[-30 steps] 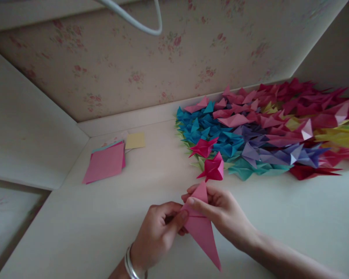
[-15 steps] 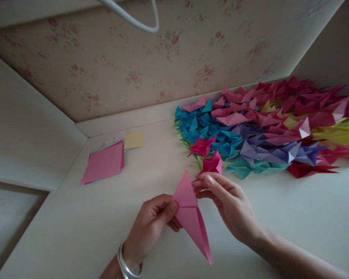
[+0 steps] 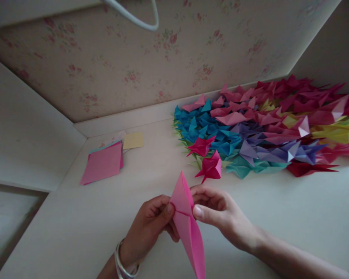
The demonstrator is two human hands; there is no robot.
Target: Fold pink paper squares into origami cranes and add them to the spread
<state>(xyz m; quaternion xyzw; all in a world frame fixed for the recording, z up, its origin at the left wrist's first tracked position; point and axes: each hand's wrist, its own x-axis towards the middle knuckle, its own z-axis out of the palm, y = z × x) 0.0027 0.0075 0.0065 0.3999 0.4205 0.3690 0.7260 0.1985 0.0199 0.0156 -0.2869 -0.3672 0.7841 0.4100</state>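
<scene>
A pink folded origami paper point(image 3: 186, 221), long and pointed at its upper end, is held up between both hands over the white table. My left hand point(image 3: 151, 223), with silver bangles at the wrist, pinches its left edge near a crosswise crease. On the opposite edge, my right hand point(image 3: 221, 213) has its thumb at the crease and its fingers behind the paper. Below the crease the paper layers stand apart. Just beyond the tip lie two dark-pink folded paper cranes point(image 3: 211, 166).
A large heap of colourful folded paper cranes point(image 3: 267, 128) spreads along the back right. At the left lie a stack of pink paper squares point(image 3: 103, 164) and a small yellow square point(image 3: 133, 140). Floral wallpaper point(image 3: 133, 77) covers the wall behind; a white cable point(image 3: 136, 21) hangs above.
My right hand has moved down the paper's right edge, its thumb now at the crease. The paper has turned slightly, and its lower part has bulged further apart.
</scene>
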